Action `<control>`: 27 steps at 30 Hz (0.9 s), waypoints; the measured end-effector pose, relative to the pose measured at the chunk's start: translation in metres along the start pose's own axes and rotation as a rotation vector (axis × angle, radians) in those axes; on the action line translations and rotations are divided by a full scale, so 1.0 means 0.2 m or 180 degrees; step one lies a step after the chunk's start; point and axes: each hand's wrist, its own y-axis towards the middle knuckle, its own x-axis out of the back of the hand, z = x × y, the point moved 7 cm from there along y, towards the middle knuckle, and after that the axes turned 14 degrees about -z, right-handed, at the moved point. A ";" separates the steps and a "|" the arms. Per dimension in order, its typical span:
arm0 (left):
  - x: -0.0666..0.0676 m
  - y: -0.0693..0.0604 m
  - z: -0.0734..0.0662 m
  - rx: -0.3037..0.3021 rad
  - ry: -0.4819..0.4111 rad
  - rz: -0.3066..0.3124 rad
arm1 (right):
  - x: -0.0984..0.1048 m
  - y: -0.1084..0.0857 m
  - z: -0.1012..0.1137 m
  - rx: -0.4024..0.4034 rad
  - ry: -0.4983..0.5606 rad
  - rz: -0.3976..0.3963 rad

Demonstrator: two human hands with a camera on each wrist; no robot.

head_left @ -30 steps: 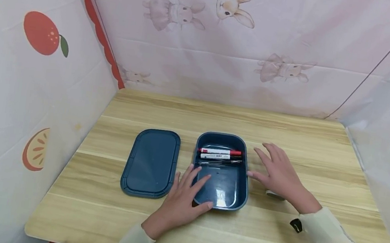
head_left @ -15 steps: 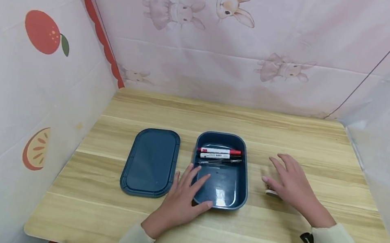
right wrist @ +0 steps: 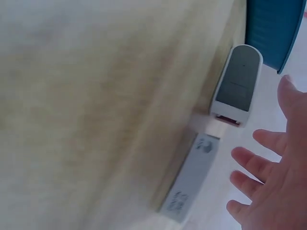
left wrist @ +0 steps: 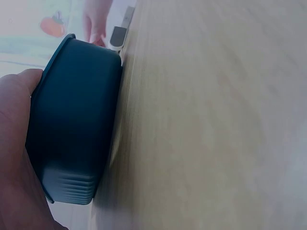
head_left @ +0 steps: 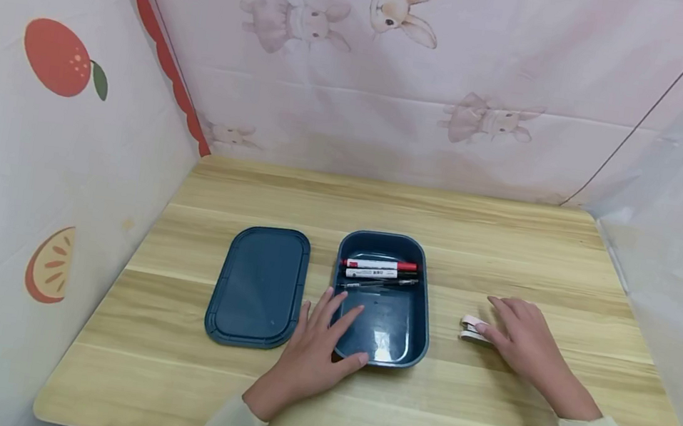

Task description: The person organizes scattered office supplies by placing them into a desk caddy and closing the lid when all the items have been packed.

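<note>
1. Box [head_left: 381, 330]: dark blue, rectangular with rounded corners, its top uncovered. It stands upright on the wood-grain worktop [head_left: 164, 377], between the two hands.
2. Contents: a white marker with a red cap [head_left: 373, 265] lies farthest back. Just beside it, on the near side, is a white marker with a black end [head_left: 375, 273]. A slim dark pen [head_left: 379, 283] lies third, slightly slanted. All three lie crosswise in the far half of the interior; the floor of the near half reflects light.
3. Lid [head_left: 258, 286]: matching dark blue, lying flat on the worktop to the left of the box, apart from it.
4. Left hand [head_left: 307, 362]: at the near left corner of the box, unclenched, fingers spread across the left rim, thumb at the near rim.
5. Right hand [head_left: 522, 340]: above the worktop to the right of the box, fingers separated and loosely bent, grasping nothing. The right wrist view shows a gap between it and the items below.
6. White-and-grey piece [right wrist: 237, 84]: on the worktop between the box and the right hand, rounded end towards the box; exact identity cannot be told.
7. Printed pale block [right wrist: 192, 177]: near that piece, its lettering too blurred to read.
</note>
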 end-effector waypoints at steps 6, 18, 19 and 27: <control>0.01 0.00 -0.01 -0.0012 -0.0016 -0.0019 | -0.01 -0.07 -0.03 -0.0067 -0.0007 0.0018; 0.01 0.00 0.00 0.0035 0.0014 -0.0037 | 0.00 -0.09 0.00 0.0105 -0.0012 -0.0029; 0.00 0.00 0.00 0.0040 0.0017 -0.0034 | 0.00 -0.09 0.00 0.0118 -0.0007 -0.0045; 0.00 0.00 0.00 0.0035 -0.0005 -0.0028 | 0.00 -0.09 0.01 0.0149 -0.0037 -0.0075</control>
